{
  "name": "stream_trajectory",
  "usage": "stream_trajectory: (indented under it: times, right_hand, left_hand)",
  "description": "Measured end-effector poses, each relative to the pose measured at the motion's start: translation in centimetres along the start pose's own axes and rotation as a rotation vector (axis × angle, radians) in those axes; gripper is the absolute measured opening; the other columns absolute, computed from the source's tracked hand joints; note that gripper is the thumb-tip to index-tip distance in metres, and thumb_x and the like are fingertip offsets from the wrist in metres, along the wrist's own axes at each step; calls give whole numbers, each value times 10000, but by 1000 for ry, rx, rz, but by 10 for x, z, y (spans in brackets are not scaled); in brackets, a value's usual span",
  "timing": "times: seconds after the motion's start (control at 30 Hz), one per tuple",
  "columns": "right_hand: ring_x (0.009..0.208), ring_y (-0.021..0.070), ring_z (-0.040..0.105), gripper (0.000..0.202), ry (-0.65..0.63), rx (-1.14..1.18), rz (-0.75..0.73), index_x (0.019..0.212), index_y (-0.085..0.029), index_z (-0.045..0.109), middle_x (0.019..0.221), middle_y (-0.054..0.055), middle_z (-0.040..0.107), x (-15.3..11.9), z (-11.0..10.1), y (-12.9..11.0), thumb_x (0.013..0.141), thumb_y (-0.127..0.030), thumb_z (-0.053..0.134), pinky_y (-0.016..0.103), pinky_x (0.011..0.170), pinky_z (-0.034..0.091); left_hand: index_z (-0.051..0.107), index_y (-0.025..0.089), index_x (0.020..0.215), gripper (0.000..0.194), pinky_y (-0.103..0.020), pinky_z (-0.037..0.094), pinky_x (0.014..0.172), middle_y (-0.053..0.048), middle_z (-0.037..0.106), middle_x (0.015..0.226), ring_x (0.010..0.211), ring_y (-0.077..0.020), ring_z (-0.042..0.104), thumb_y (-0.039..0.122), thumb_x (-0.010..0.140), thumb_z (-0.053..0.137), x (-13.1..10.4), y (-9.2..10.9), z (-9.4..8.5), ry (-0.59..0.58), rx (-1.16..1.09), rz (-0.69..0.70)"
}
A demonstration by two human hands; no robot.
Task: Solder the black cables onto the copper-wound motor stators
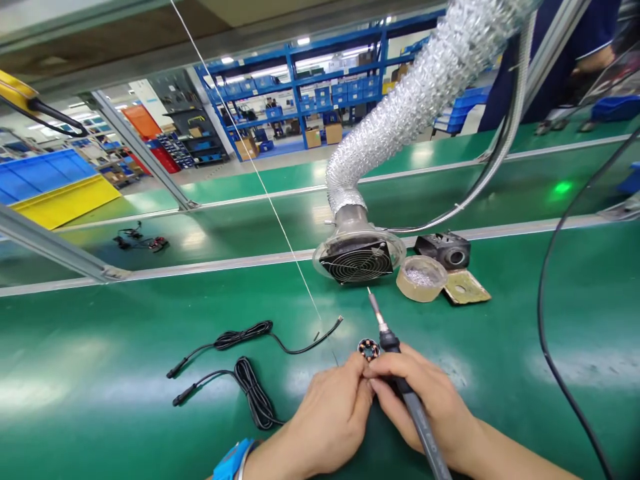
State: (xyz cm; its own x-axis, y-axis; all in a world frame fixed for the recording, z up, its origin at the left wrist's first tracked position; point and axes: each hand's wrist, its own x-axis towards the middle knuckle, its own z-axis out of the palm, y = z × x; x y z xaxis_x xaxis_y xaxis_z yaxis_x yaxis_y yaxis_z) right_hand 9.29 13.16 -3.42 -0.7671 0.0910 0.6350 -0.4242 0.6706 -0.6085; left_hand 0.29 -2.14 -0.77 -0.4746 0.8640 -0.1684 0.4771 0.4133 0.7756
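Observation:
My left hand (336, 408) is closed, fingertips pinched around a small round part (369, 349) with copper-coloured pieces inside a ring. My right hand (425, 400) is closed too, holding a soldering iron (390, 340) whose tip points up and away, beyond the round part. Its thumb and forefinger meet my left fingertips just below the part. A thin wire or solder strand (280, 223) runs down from above toward the bench near my left hand. Left of my hands lie two coiled black cables, one farther back (243, 335), one nearer (254, 393).
Ahead hangs a fume fan (360, 262) on a silver duct (395, 113). Beside it are a round tub (421, 279), a yellowish sponge (466, 287) and a black iron stand (444, 249). A black cord (545, 320) curves down the right. A person (545, 67) stands across the bench.

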Motion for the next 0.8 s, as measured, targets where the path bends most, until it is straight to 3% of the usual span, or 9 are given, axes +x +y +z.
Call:
stream_trajectory:
  times: [0.2,0.37,0.53,0.67,0.8]
  right_hand:
    - [765,152,661,390,-62,48,111,1192,-251,485,861,6,691,2,-16,13,855,-67,553,277,724,551]
    - [712,142,645,331,-80,18,-29,1150,-257,544,891,7,727,4,-14,15,870,-82,530,276,701,515]
    - [617,148,607,268,-50,-116,-77,1083,-263,576,778,-18,705,2,-13,10,861,-156,469,287,649,484]
    - [579,155,568,289,19,-170,-70,1012,-249,625,695,-7,652,-2,-16,4,835,-149,420,301,606,446]
    - [518,131,509,303,67,-116,-137,1042,-227,645,643,-19,629,-6,-16,6,828,-112,464,286,571,415]
  left_hand:
    - [537,212,876,177,-281,375,700,-26,627,881,786,-189,543,287,981,418,5,3,-11,8,77,19]
    - [540,197,811,297,-254,365,672,1,558,771,728,-163,488,398,990,417,10,-7,-8,-8,-152,-9]
    - [531,184,724,401,-238,369,638,11,467,700,681,-156,416,535,918,509,17,-19,-1,3,-322,-46]
    - [554,177,724,414,-229,372,638,7,477,700,678,-153,417,557,888,548,17,-11,-2,-35,-363,-40]
    - [525,179,732,378,-222,317,602,27,426,672,645,-134,370,497,937,504,14,-2,-4,-2,-307,-39]
